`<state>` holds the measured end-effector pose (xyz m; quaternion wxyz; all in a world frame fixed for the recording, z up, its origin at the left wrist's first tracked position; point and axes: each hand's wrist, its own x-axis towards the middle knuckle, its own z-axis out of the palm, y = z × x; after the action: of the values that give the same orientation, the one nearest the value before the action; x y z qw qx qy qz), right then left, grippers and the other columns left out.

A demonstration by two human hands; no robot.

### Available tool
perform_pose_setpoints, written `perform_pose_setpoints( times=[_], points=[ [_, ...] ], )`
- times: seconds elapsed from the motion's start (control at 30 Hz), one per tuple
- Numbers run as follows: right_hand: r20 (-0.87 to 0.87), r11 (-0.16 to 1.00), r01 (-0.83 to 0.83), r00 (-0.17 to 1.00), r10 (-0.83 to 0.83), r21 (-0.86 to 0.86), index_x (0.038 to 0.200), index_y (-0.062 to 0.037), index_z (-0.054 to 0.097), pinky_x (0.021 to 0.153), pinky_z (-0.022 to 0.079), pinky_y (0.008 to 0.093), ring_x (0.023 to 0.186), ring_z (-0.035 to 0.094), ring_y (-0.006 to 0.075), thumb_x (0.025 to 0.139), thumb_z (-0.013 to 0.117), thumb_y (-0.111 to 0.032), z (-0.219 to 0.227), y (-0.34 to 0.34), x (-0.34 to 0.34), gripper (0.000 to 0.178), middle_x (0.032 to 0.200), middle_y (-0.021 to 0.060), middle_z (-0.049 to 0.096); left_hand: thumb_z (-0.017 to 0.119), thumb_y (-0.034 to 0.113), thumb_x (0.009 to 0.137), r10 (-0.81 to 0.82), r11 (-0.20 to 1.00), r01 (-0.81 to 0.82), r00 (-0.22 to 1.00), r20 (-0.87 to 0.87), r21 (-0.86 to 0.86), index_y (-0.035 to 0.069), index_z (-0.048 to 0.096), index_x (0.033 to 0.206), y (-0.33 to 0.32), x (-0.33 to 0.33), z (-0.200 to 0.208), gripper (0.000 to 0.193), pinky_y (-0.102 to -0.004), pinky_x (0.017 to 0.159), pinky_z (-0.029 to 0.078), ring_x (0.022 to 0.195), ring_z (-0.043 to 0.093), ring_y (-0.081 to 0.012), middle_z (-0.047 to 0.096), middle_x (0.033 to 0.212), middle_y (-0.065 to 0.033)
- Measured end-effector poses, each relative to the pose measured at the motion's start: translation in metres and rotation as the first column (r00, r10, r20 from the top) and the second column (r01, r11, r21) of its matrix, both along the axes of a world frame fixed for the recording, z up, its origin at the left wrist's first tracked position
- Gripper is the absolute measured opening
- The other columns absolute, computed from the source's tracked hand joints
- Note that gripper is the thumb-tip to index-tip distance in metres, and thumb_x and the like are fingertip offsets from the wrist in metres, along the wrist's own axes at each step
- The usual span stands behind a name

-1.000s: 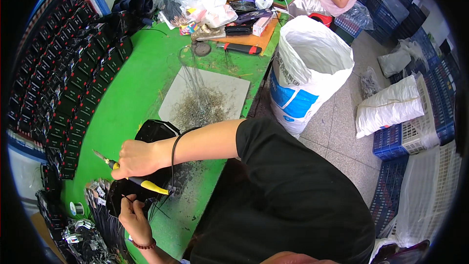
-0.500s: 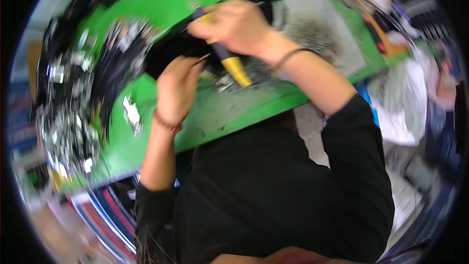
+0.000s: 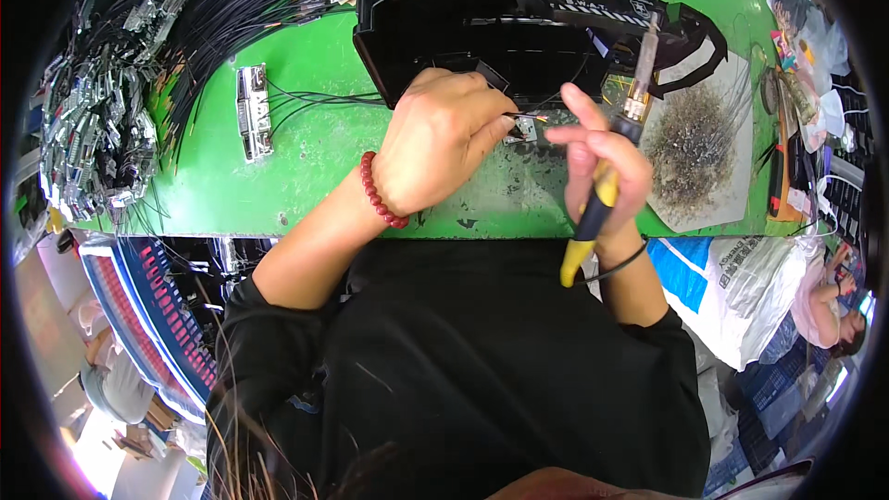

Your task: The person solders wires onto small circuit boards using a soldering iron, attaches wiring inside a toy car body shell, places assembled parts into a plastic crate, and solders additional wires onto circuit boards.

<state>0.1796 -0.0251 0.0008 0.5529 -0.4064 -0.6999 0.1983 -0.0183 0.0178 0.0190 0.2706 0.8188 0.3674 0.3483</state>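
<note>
My left hand (image 3: 444, 134) is closed at the middle of the green table, pinching thin black wires (image 3: 530, 117) whose bared ends stick out to the right. A soldering iron (image 3: 602, 199) with a yellow and black handle lies in my right hand (image 3: 607, 153), its metal end pointing away from me. My right index finger and thumb reach toward the wire ends without visibly touching them. Just beyond my hands rests a black toy car shell (image 3: 454, 14). Black wires run left from the shell to a small silver part (image 3: 253, 111).
Silver parts (image 3: 102, 130) are heaped at the left, with a bundle of black wires (image 3: 231, 14) beside them. To the right, a grey board (image 3: 736, 190) carries a dark pile of scraps. White bags (image 3: 750, 301) stand below the table's right edge. Another person (image 3: 838, 301) appears at far right.
The view has shifted and steadied. My right hand has moved away from the left, to the right and nearer me, turning the soldering iron. My left hand still pinches wire.
</note>
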Motion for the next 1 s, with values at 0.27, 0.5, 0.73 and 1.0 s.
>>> perform_pose_setpoints(
  times=[0.27,0.5,0.73,1.0],
  points=[
    [0.316,0.981,-0.110,0.947,0.056,0.158,0.101,-0.0094,0.059,0.062,0.057,0.0319,0.076,0.070,0.0284,0.072,0.069,-0.002,0.006,0.019,0.000,0.031,0.109,0.0211,0.067,0.070,0.006,0.075,-0.057,0.998,0.057,0.998,-0.018,0.034,0.004,0.066,0.087,0.003,0.000,-0.001,0.012,-0.0369,0.069,0.044,0.070,0.056,-0.0274,0.056,0.072,-0.0078],
    [0.520,0.944,-0.124,0.853,-0.057,0.306,0.091,-0.0112,0.061,0.064,0.058,0.0379,0.079,0.069,0.0327,0.068,0.069,-0.003,0.041,0.019,0.036,0.026,0.100,0.0193,0.068,0.069,0.003,0.075,-0.057,0.998,0.057,0.998,0.011,0.006,0.004,0.068,0.090,0.005,0.006,0.002,0.015,-0.0396,0.070,0.045,0.078,0.058,-0.0292,0.057,0.082,-0.0093],
    [0.724,0.950,0.018,0.643,-0.251,0.313,0.108,-0.0263,0.066,0.040,0.033,0.0291,0.048,0.043,0.0147,0.068,0.073,-0.015,0.020,-0.030,0.112,0.043,0.059,-0.0023,0.032,0.067,-0.005,0.074,-0.011,1.000,0.012,0.999,0.039,-0.014,0.003,0.068,0.092,-0.001,0.013,0.010,0.020,-0.0393,0.076,0.049,0.080,0.063,-0.0302,0.067,0.084,-0.0123],
    [0.361,0.949,0.112,0.907,-0.218,0.293,0.090,-0.0183,0.069,0.042,0.034,0.0295,0.045,0.046,0.0136,0.068,0.071,-0.008,0.019,-0.032,0.069,0.024,0.058,-0.0021,0.050,0.064,-0.009,0.075,0.005,0.995,0.000,0.999,0.052,-0.097,-0.002,0.065,0.083,-0.010,0.008,0.011,0.010,-0.0332,0.073,0.049,0.078,0.061,-0.0273,0.063,0.082,-0.0132]
  ],
)
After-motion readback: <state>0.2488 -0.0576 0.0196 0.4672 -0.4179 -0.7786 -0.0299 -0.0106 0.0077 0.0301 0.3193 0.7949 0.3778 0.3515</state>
